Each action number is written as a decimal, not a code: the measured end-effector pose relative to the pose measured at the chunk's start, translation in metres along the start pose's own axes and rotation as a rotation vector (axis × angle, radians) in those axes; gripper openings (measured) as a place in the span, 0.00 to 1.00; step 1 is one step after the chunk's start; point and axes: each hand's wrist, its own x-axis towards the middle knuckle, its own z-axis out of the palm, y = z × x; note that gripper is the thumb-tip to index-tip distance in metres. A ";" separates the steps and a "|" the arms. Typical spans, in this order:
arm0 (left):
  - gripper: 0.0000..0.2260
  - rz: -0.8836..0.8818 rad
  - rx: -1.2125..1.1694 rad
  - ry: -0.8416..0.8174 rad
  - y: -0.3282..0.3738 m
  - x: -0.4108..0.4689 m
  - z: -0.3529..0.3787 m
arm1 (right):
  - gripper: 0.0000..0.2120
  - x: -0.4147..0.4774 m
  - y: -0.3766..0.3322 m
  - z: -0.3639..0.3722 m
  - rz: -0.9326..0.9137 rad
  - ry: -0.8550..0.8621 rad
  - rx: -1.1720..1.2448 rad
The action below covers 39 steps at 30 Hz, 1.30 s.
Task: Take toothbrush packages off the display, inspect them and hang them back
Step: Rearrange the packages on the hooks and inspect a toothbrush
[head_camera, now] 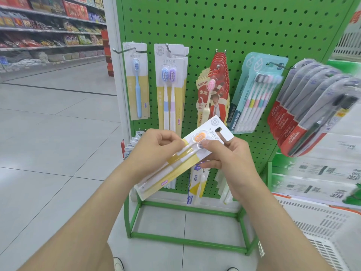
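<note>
Two hands share one toothbrush package (183, 161). We hold it tilted in front of the lower half of the green pegboard (244, 26), its hang hole (218, 130) pointing up toward the pegboard and its foot toward us.

We judge this to be the inspection step. To do it well, we should keep the card square to our eyes and steady it by the edges rather than over the clear blister. We should look along the seal and the orange brush head (199, 137), then turn it over to check the back. For hanging back, the hole needs lining up with a hook tip on the pegboard. Which hook it belongs to we cannot tell, though the single blue package (138, 85) at the pegboard's upper left has a similar card.

Our left hand (156, 147) is curled narrow, fingertips pinching the blister near the card's middle. Our right hand (228, 159) grips the upper end, with the thumb pressed on the front just beside the brush head and the fingers wrapped behind the card. Neither hand touches the pegboard.
</note>
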 end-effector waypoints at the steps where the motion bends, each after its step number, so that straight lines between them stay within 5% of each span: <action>1: 0.06 0.005 0.004 -0.004 0.001 -0.001 -0.001 | 0.09 0.001 0.001 -0.001 -0.006 0.011 0.014; 9: 0.04 0.198 -0.068 0.067 0.003 -0.004 0.002 | 0.14 -0.002 -0.001 -0.003 -0.020 -0.017 0.107; 24: 0.11 -0.026 -0.034 -0.342 0.001 -0.009 -0.001 | 0.16 -0.002 -0.004 0.001 -0.141 0.021 0.166; 33: 0.15 0.005 -0.114 -0.251 0.004 -0.007 0.000 | 0.10 -0.001 0.004 -0.001 -0.240 0.007 -0.071; 39: 0.19 -0.024 -0.029 -0.393 -0.001 -0.008 -0.002 | 0.10 -0.002 0.001 -0.001 -0.276 0.055 0.004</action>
